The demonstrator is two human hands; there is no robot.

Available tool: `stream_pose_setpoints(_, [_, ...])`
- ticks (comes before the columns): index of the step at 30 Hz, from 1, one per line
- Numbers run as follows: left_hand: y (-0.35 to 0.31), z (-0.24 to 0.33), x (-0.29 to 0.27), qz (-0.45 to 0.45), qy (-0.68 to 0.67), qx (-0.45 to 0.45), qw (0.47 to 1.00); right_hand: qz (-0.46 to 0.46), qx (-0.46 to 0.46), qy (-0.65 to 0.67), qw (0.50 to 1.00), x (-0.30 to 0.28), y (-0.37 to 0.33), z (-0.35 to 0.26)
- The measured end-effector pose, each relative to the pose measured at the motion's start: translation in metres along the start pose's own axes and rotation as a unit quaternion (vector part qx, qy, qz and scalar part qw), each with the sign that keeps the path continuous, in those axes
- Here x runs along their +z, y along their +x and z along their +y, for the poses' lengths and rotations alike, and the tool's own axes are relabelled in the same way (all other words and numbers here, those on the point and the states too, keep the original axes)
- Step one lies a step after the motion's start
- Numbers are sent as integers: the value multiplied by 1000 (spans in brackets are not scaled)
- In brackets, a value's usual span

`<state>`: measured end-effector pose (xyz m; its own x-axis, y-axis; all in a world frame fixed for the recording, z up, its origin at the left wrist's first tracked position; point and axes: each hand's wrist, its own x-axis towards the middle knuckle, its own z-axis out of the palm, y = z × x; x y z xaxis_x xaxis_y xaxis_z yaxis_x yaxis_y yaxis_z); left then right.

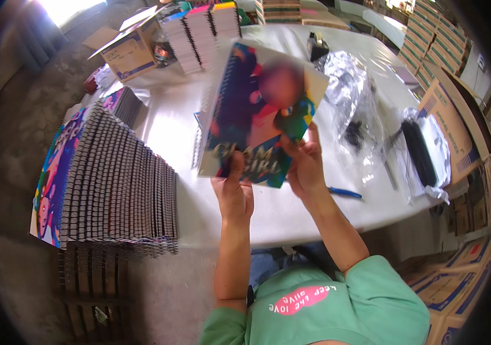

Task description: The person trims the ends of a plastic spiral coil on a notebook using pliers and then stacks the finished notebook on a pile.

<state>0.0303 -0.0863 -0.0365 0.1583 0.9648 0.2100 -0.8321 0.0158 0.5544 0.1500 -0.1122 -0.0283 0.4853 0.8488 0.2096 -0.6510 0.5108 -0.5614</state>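
Observation:
Between my two hands a spiral notebook (239, 123) with a colourful illustrated cover is raised over the table, slightly tilted, its wire binding along the left edge. My left hand (234, 187) grips the bottom edge, thumb on the cover. At the lower right side my right hand (305, 164) closes on it, thumb in front; the other fingers are partly hidden behind. To the left stands a tall stack of wire-bound notebooks (119, 178), their coils facing me. A blue pen-like tool (345, 192) lies on the table beside my right wrist.
The white-covered table (199, 221) also bears clear plastic wrap (349, 92), a black bundle in white wrapping (420, 152) and further notebook stacks (191, 37) at the back. Cardboard boxes stand at the far left (127, 54) and right (455, 126). A slatted stand (93, 293) is below left.

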Motion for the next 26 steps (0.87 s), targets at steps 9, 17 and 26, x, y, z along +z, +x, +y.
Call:
stream_pose_setpoints(9, [-44, 55, -52, -98, 430, -40, 897, -210, 55, -473, 854, -94, -49, -82])
stream_pose_setpoints(17, [-76, 9, -90, -6, 409, 21, 912, -132, 152, -482, 853, -89, -82, -44])
stream_pose_setpoints(26, [-87, 3, -107, 7, 422, 17, 906, -96, 96, -507, 851, -150, -100, -7])
